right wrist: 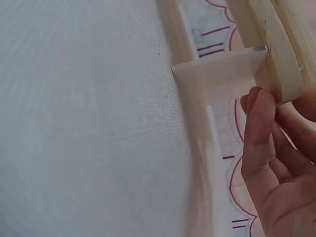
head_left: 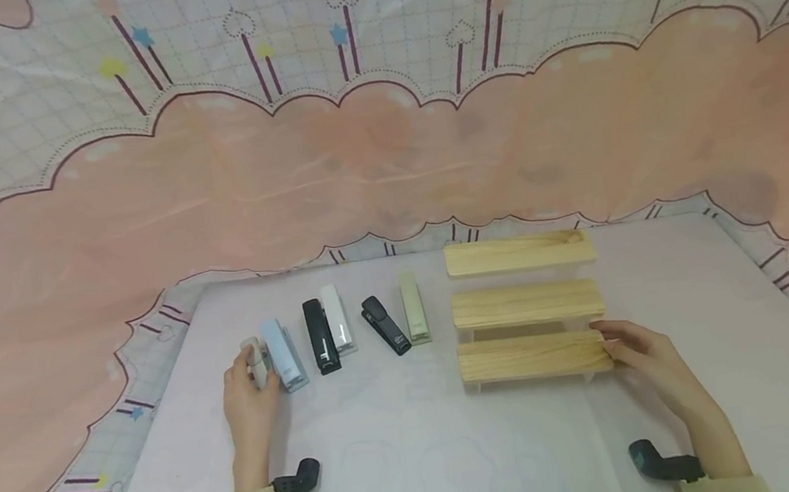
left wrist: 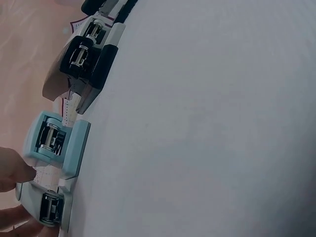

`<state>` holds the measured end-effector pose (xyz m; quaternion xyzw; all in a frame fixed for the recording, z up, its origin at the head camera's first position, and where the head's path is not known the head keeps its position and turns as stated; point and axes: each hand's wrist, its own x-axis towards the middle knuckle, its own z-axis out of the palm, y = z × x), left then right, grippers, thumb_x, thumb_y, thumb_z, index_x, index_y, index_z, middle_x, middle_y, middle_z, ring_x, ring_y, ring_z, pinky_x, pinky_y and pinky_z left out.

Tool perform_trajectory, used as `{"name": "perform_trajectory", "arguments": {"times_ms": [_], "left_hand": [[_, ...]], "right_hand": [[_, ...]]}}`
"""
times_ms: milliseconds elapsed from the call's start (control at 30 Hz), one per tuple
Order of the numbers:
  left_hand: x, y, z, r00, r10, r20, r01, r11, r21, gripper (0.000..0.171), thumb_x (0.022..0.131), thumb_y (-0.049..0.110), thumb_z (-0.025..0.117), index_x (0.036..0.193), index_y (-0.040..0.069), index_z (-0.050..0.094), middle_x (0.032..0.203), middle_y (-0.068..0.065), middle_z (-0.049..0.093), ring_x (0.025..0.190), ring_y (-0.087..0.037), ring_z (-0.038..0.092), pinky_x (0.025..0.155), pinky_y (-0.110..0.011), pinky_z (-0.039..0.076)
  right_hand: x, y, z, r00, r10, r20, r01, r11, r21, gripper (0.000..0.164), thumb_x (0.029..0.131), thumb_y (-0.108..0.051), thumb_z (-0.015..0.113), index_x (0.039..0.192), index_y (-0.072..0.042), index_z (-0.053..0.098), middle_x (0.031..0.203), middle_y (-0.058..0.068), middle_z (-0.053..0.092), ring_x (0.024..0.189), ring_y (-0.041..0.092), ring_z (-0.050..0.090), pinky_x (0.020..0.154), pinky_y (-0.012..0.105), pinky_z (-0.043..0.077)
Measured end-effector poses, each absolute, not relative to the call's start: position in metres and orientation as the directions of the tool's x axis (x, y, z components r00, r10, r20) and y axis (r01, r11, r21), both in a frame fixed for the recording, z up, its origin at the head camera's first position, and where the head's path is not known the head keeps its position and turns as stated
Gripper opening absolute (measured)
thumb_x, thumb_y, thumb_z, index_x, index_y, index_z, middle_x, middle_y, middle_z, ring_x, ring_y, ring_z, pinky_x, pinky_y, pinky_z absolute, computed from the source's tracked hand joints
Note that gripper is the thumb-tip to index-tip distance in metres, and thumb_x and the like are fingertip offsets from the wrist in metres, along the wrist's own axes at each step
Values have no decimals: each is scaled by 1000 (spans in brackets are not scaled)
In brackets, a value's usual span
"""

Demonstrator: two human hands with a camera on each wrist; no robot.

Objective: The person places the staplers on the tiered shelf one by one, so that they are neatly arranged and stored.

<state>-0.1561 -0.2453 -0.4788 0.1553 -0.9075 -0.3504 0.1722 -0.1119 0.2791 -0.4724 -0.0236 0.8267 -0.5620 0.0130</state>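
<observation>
At the left end of a row of staplers, my left hand [head_left: 249,409] grips a small light grey stapler [head_left: 257,366], thumb on one side and fingers on the other. The left wrist view shows that stapler's end [left wrist: 37,202] standing on the table. Right beside it is a light blue stapler [head_left: 283,354], close to my thumb. My right hand [head_left: 656,356] holds the right end of the front board of a three-tier wooden shelf [head_left: 531,357]. In the right wrist view, its fingers meet the board's rounded end [right wrist: 286,74], near a clear upright support [right wrist: 222,66].
Farther right stand a black stapler [head_left: 321,336], a white stapler [head_left: 334,313], a smaller black stapler [head_left: 385,325] and a pale green stapler [head_left: 414,308]. The shelf's middle board [head_left: 524,305] and back board [head_left: 517,254] rise behind the front one. A patterned curtain [head_left: 383,163] hangs behind the white table [head_left: 425,460].
</observation>
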Motion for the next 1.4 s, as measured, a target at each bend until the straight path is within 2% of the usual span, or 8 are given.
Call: {"name": "perform_trajectory", "arguments": {"times_ms": [667, 1400], "left_hand": [[-162, -250, -477, -902, -398, 166, -166, 677, 717, 61, 88, 3, 57, 146, 1, 35, 129, -33, 50, 111, -46, 56, 89, -56, 50], [-160, -254, -478, -848, -488, 208, -210, 669, 713, 54, 85, 1, 56, 138, 3, 47, 123, -30, 57, 109, -44, 53, 91, -57, 43]], "right_hand": [[-111, 281, -471, -997, -79, -12, -14, 323, -946, 42, 97, -12, 51, 132, 10, 46, 106, -29, 57, 92, -7, 60, 76, 19, 54], [-111, 279, -470, -996, -86, 29, -55, 310, -949, 40, 96, -7, 52, 130, 12, 47, 107, -29, 58, 91, -5, 61, 73, 19, 53]]}}
